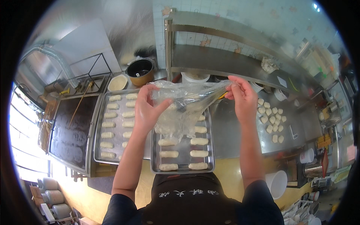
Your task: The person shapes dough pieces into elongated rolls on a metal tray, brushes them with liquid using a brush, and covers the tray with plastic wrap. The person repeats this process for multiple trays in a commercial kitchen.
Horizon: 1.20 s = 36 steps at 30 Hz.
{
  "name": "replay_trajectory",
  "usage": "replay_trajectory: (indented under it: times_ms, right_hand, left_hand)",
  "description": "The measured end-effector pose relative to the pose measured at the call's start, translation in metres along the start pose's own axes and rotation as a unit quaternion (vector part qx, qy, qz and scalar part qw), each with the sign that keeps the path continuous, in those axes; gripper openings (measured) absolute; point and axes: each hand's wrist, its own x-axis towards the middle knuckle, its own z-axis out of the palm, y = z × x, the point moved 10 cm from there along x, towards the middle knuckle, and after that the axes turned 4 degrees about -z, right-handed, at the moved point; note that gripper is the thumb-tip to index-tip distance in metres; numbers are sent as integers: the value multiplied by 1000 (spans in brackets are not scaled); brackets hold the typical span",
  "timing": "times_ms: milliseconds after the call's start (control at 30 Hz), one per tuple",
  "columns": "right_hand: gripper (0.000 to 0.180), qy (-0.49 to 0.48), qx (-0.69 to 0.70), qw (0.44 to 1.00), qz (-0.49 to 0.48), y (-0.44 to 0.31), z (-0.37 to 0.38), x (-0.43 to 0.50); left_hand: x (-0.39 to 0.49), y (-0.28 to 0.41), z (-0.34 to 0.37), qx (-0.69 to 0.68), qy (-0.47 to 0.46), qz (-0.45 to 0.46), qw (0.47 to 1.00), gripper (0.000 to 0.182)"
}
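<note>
Clear plastic film (180, 112) is stretched between my two hands, bunched and creased. My right hand (240, 97) pinches one corner of it between thumb and fingers. On the other side my left hand (147, 109) has the film's edge at its fingers, thumb spread out. Beneath the film lies a metal baking tray (182, 163) with rows of short dough rolls (199, 153); the film hides those at the far end. A second metal tray (97, 149) of dough rolls (107, 135) sits to the left, partly behind my left forearm.
Small dough pieces (272, 120) and a white scraper-like item (293, 131) lie on the steel worktop (225, 132) at right. A dark griddle (70, 135) with a stick (80, 104) stands left. Behind are a black-lined pot (140, 71), a white bowl (117, 83) and a steel shelf (219, 57).
</note>
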Motion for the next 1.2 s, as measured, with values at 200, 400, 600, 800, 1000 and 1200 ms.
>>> replay_trajectory:
  times_ms: [200, 400, 600, 800, 1000, 1200]
  right_hand:
    - [33, -78, 190, 971, 126, 11, -9, 3]
    - [36, -65, 109, 982, 140, -3, -27, 6]
    - [32, -65, -52, 994, 73, -16, -43, 12]
    - [26, -36, -144, 986, 72, -3, -69, 20]
    - [25, 18, -52, 997, -44, -29, -80, 17]
    - [26, 16, -13, 1000, -3, -29, -83, 3]
  left_hand:
    - [-3, -5, -13, -24, 46, 130, 990, 16]
    - [-1, -53, -45, -358, 103, -50, 927, 18]
    - [5, -24, -79, -357, 79, -14, 931, 24]
    - [0, 14, -118, -197, 194, 32, 960, 25]
    - [-4, 34, -141, -200, 199, 70, 957, 28]
    - [-15, 24, -150, -271, 226, 65, 933, 30]
